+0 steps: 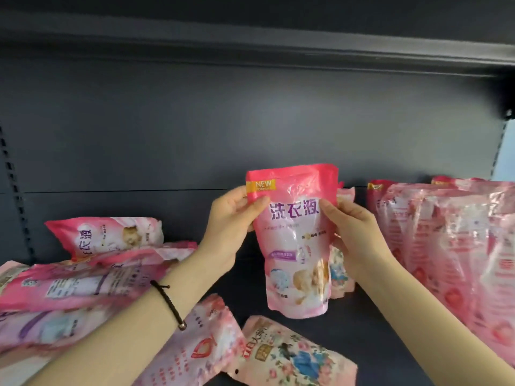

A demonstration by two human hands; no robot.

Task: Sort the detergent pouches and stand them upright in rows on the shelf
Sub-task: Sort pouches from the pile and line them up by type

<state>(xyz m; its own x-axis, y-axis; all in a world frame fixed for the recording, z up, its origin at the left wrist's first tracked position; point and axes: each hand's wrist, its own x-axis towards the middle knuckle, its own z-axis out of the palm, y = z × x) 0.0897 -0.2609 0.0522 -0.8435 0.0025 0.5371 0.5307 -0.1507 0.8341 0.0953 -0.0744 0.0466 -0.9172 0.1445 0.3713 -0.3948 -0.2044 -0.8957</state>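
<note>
I hold a pink detergent pouch (295,246) upright in the air above the dark shelf (245,285). My left hand (231,215) pinches its upper left edge and my right hand (354,232) grips its right edge. Behind it stands a flower-printed pouch (341,271), mostly hidden. A row of upright pink pouches (446,246) fills the right side. At the left lies a pile of pink pouches (83,274), flat and overlapping. Two more pouches lie flat at the front: a pink one (200,346) and a floral one (295,355).
The shelf's dark back panel (250,129) rises behind everything, with another shelf board (250,45) overhead. Slotted uprights run down the left (14,185) and right (501,146) edges. A bare strip of shelf shows between the left pile and the held pouch.
</note>
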